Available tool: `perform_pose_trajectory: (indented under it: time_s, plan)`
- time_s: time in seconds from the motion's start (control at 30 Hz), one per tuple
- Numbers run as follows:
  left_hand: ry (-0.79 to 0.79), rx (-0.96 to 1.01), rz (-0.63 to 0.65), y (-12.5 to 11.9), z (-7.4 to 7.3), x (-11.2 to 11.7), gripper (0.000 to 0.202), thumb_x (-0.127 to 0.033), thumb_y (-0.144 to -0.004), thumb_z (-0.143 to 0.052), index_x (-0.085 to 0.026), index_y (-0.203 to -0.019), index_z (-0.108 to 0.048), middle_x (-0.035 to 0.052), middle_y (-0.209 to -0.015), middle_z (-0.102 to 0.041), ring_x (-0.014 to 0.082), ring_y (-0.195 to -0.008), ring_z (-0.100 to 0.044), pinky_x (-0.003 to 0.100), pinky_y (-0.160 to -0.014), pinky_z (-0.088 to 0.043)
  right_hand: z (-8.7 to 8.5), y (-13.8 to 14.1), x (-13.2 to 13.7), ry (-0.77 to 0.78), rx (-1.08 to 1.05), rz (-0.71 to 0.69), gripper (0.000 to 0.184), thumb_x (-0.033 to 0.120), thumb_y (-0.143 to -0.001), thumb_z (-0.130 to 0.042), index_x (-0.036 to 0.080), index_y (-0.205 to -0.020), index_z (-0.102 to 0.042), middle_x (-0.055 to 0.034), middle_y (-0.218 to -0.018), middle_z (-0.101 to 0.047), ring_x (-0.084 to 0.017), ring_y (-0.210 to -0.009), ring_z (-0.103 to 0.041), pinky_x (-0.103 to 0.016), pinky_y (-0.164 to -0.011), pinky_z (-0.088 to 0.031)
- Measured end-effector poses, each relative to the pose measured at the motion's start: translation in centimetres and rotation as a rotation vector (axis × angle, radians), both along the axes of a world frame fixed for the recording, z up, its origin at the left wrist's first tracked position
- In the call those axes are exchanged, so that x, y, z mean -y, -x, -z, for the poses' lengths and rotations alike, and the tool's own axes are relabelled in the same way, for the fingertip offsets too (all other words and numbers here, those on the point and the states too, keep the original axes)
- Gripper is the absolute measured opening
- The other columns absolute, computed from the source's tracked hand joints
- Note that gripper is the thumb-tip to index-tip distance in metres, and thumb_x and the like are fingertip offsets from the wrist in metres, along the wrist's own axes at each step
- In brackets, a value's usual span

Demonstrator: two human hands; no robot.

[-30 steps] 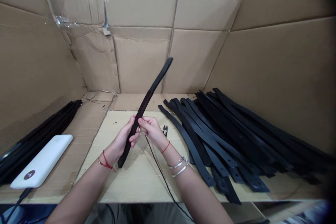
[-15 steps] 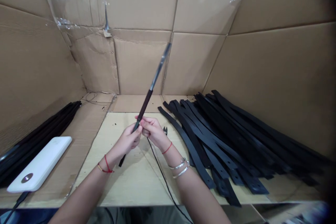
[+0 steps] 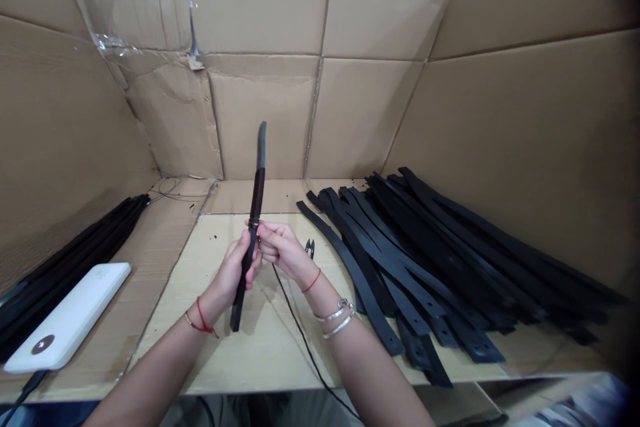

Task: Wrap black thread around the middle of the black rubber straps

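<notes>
My left hand [image 3: 233, 268] grips a long black leather strap [image 3: 257, 197] that stands nearly upright, its narrow edge facing me. The fingertips of my right hand [image 3: 281, 248] press against the strap just above my left hand. A dark reddish-brown stretch shows on the strap above my hands, and its lower end sticks out below my left fist. Small black thread snips [image 3: 310, 249] lie on the pale board just to the right of my right hand. A thin black cable [image 3: 299, 328] runs across the board beneath my wrists.
A large pile of black straps [image 3: 425, 260] lies at the right. A bundle of black strips [image 3: 75, 247] and a white power bank [image 3: 67, 317] sit at the left. Cardboard walls [image 3: 265, 120] with clear plastic tape rise behind.
The strap has swung from leaning right to nearly upright and has turned in my hands. My hands stay close together at about the same place.
</notes>
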State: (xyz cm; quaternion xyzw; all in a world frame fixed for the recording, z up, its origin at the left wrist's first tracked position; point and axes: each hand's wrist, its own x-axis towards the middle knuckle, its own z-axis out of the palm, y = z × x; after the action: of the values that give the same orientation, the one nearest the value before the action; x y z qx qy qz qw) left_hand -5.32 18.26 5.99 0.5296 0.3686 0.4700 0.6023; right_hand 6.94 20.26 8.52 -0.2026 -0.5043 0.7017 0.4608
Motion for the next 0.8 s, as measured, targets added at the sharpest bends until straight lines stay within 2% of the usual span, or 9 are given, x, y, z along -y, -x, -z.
perform_pose_trajectory:
  time_s: [0.07, 0.17, 0.23, 0.37, 0.47, 0.53, 0.6, 0.7, 0.8]
  plan:
    - [-0.065, -0.085, 0.015, 0.4, -0.2, -0.2, 0.064, -0.079, -0.075, -0.031, -0.016, -0.072, -0.038, -0.0041, -0.042, -0.033, 0.0054, -0.036, -0.027, 0.020, -0.039, -0.020, 0.0, -0.2, -0.2, -0.012, -0.010, 0.055, 0.045, 0.043, -0.069, -0.074, 0.008, -0.091, -0.057, 0.0091, -0.051, -0.020, 0.002, -0.043, -0.013, -0.016, -0.042, -0.006]
    - [-0.292, -0.417, -0.258, 0.4, -0.2, -0.3, 0.055, -0.069, -0.075, -0.048, -0.014, -0.079, -0.046, -0.0017, -0.054, -0.044, 0.0045, -0.048, -0.038, 0.018, -0.048, -0.027, 0.3, 0.0, -0.5, -0.035, 0.024, 0.190, 0.051, 0.042, -0.066, -0.076, 0.006, -0.096, -0.057, 0.0078, -0.055, -0.026, 0.002, -0.043, -0.015, -0.016, -0.041, -0.007]
    - [-0.362, -0.492, -0.375, 0.2, 0.0, -0.3, 0.051, -0.064, -0.080, -0.045, -0.013, -0.082, -0.049, -0.0006, -0.059, -0.047, 0.0045, -0.053, -0.041, 0.017, -0.052, -0.028, 0.5, 0.2, -0.6, -0.050, 0.038, 0.214, 0.054, 0.042, -0.066, -0.076, 0.006, -0.100, -0.056, 0.0074, -0.055, -0.028, 0.002, -0.043, -0.016, -0.017, -0.041, -0.007]
    - [-0.185, -0.184, -0.218, 0.0, 0.0, 0.0, 0.060, -0.072, -0.080, -0.032, -0.014, -0.077, -0.043, -0.0025, -0.049, -0.037, 0.0057, -0.043, -0.034, 0.020, -0.045, -0.027, 0.1, 0.0, -0.4, -0.078, 0.017, 0.109, 0.039, 0.041, -0.072, -0.071, 0.010, -0.084, -0.051, 0.0090, -0.052, -0.020, 0.001, -0.043, -0.013, -0.016, -0.042, -0.008]
    - [0.056, 0.057, 0.025, 0.2, -0.5, -0.1, 0.062, -0.076, -0.078, -0.029, -0.015, -0.077, -0.041, -0.0041, -0.045, -0.033, 0.0063, -0.036, -0.030, 0.020, -0.038, -0.024, -0.2, -0.4, -0.4, -0.117, 0.091, 0.073, 0.039, 0.044, -0.074, -0.069, 0.011, -0.075, -0.047, 0.0073, -0.049, -0.030, 0.001, -0.041, -0.016, -0.017, -0.042, -0.010]
    - [0.130, 0.109, 0.095, 0.3, -0.7, -0.3, 0.062, -0.076, -0.078, -0.031, -0.015, -0.078, -0.042, -0.0042, -0.045, -0.033, 0.0057, -0.036, -0.031, 0.019, -0.038, -0.025, -0.1, -0.4, -0.6, -0.165, 0.158, 0.128, 0.042, 0.048, -0.074, -0.068, 0.010, -0.076, -0.050, 0.0042, -0.052, -0.040, 0.001, -0.040, -0.020, -0.017, -0.041, -0.010]
    - [0.093, 0.061, -0.001, 0.3, -0.7, -0.6, 0.063, -0.076, -0.076, -0.038, -0.014, -0.084, -0.045, -0.0031, -0.049, -0.041, 0.0059, -0.040, -0.038, 0.019, -0.041, -0.031, 0.2, -0.1, -0.7, -0.191, 0.190, 0.238, 0.046, 0.053, -0.072, -0.067, 0.009, -0.078, -0.053, 0.0037, -0.052, -0.040, 0.000, -0.040, -0.021, -0.018, -0.041, -0.010]
    - [-0.047, -0.062, -0.252, 0.3, -0.4, -0.9, 0.062, -0.073, -0.071, -0.049, -0.013, -0.087, -0.046, -0.0014, -0.055, -0.049, 0.0059, -0.046, -0.045, 0.018, -0.044, -0.036, 0.6, 0.5, -0.7, -0.204, 0.200, 0.350, 0.051, 0.056, -0.069, -0.067, 0.007, -0.082, -0.057, 0.0059, -0.050, -0.030, 0.000, -0.041, -0.018, -0.019, -0.041, -0.009]
    - [-0.018, -0.060, -0.269, 0.3, -0.4, -0.8, 0.064, -0.077, -0.071, -0.045, -0.013, -0.077, -0.044, -0.0033, -0.047, -0.041, 0.0050, -0.037, -0.036, 0.018, -0.037, -0.028, 0.6, 0.6, -0.6, -0.184, 0.190, 0.236, 0.050, 0.053, -0.069, -0.069, 0.006, -0.081, -0.057, 0.0057, -0.050, -0.031, 0.001, -0.041, -0.020, -0.019, -0.042, -0.011]
